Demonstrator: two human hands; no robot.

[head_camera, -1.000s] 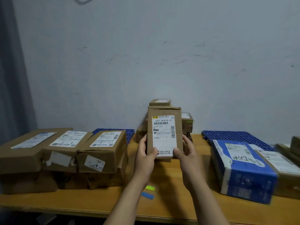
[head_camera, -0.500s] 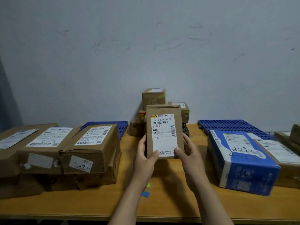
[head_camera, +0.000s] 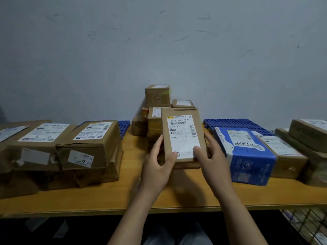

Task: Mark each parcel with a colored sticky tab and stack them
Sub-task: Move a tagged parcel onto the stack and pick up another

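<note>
Both hands are still clamped on the same brown parcel (head_camera: 182,137). The left hand (head_camera: 159,167) has its left edge and the right hand (head_camera: 212,156) has the right, with thumbs on the bottom corners of the white label and fingers round the back. Compared with a second ago it's come lower and leans back more, just in front of the little stack of boxes (head_camera: 157,103) behind the grip. Can't tell if its bottom edge touches the table (head_camera: 106,200) yet.

The top box there has a green tab (head_camera: 167,92). I see none on the held parcel's face, though its sides are hidden. The loose tabs that lay under the left wrist aren't in view now. My guess is it's headed for the stack.

The blue box (head_camera: 247,156) is just right of the grip, and the big brown boxes (head_camera: 92,144) are well off left.
</note>
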